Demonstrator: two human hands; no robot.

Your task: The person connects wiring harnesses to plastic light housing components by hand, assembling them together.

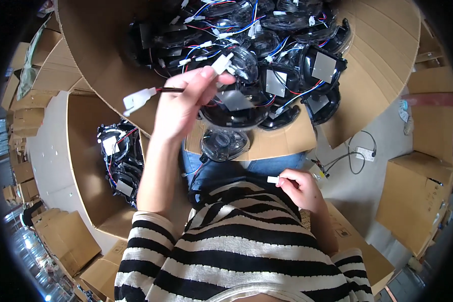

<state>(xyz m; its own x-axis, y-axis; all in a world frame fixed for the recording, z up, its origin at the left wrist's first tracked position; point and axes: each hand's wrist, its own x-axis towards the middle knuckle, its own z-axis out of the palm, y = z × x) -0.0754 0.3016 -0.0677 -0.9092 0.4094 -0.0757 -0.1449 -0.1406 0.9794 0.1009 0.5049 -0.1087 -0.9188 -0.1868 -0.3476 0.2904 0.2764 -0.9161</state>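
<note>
White plastic marks both ends of the work in the head view. Left hand [186, 103] is raised over the big cardboard box [382, 55] of black lamp housings [267, 60], fingers pinched on a wire harness [166, 90]; one white connector [138, 99] juts out to the left, its long axis near level, another [222, 63] sticks up past the fingertips. Right hand [299, 187] sits low at the striped shirt [236, 241], well apart, pinching a small white connector [273, 179] pointing left. A smaller box [85, 166] holds more housings.
</note>
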